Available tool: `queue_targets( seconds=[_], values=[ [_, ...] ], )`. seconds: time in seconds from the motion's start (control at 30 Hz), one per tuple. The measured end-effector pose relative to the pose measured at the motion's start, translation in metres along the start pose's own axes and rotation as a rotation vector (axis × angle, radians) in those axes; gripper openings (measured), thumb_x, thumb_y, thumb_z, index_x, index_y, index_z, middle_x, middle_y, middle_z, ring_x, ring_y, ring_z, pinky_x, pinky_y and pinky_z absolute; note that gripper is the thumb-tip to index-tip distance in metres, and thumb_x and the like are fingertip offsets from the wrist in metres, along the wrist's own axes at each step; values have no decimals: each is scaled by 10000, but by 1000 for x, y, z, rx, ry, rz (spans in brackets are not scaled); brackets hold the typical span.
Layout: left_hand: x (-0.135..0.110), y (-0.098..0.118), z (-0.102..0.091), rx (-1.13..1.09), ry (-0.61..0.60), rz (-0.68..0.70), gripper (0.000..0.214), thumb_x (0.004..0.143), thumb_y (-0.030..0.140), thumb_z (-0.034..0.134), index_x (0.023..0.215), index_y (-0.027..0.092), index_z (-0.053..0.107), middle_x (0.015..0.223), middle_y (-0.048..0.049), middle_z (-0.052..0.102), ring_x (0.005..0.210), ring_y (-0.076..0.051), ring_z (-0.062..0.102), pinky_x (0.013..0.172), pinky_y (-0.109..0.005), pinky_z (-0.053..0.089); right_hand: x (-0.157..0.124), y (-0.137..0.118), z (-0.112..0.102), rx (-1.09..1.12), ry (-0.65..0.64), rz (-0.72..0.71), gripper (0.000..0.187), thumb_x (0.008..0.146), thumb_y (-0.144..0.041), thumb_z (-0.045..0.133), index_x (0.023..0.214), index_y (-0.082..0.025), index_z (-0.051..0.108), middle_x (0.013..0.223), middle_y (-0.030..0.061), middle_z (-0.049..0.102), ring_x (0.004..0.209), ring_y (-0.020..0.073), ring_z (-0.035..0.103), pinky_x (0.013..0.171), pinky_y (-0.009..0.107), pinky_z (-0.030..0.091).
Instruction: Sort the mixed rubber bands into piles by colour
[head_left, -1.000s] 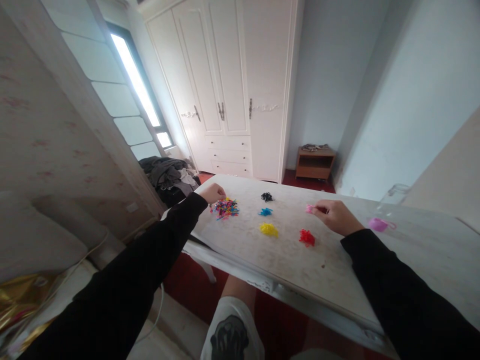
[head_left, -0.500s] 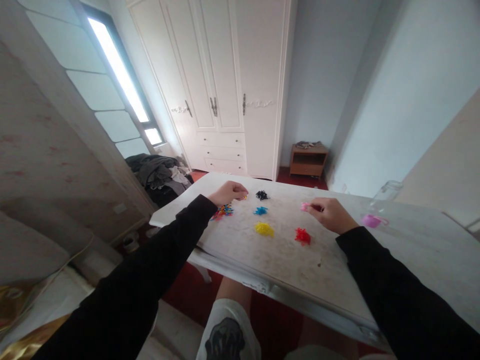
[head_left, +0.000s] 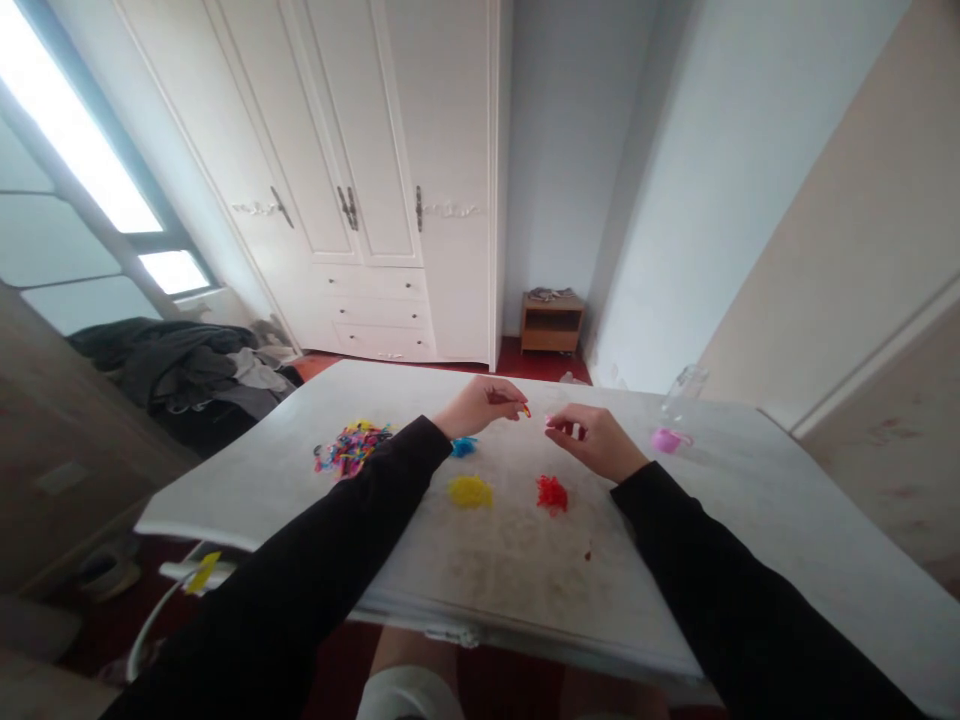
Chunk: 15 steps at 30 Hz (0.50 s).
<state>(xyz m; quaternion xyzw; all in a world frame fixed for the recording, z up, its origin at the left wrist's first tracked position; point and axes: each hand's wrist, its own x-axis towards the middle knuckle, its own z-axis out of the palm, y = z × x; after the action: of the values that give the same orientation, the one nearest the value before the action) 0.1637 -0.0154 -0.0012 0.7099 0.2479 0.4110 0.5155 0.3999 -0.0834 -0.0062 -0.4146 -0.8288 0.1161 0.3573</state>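
My left hand (head_left: 487, 405) is raised over the far middle of the table, thumb and fingers pinched on a few small red and yellow rubber bands (head_left: 527, 410). Facing it, my right hand (head_left: 596, 440) has its fingers bent together at some pink rubber bands (head_left: 549, 421); what they grip is too small to make out. Below the hands lie a yellow pile (head_left: 470, 492) and a red pile (head_left: 553, 494). A blue pile (head_left: 463, 447) shows partly beside my left wrist. Mixed bands (head_left: 351, 447) are heaped left of my left forearm. The black pile is hidden.
A clear bottle (head_left: 684, 395) and a pink lid-like piece (head_left: 667, 440) are on the white table (head_left: 750, 540) to the right. Beyond stand a white wardrobe (head_left: 450, 120) and a small wooden nightstand (head_left: 551, 325). Dark clothes (head_left: 180, 370) are piled at the left.
My left hand has moved right from beside the mixed heap, bringing its bands close to my right hand. My right hand stays at the pink bands. The view has turned right.
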Motion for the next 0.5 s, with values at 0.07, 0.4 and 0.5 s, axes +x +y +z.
queue_targets(
  seconds=[0.07,0.4,0.5],
  values=[
    [-3,-3,-1,24,-7,38,292,721,340,857,833,96,742,763,-74,752,657,-137,711,662,-257,599,0,-1,2,0,-14,6,273,947,-416,636,877,-172,737,798,58,707,676,159,624,612,278,467],
    [-28,9,7,311,-87,185,126,876,165,678,925,138,790,791,-61,784,707,-144,751,675,-210,587,1,-16,12,20,-86,27,241,966,-382,625,947,-167,733,825,52,687,671,139,599,606,265,472],
    [-30,12,7,333,-114,187,129,880,163,679,937,141,793,788,-57,788,712,-146,755,683,-208,584,0,-20,12,81,-82,33,225,973,-347,614,903,-168,732,785,35,675,649,125,589,591,248,464]
  ],
)
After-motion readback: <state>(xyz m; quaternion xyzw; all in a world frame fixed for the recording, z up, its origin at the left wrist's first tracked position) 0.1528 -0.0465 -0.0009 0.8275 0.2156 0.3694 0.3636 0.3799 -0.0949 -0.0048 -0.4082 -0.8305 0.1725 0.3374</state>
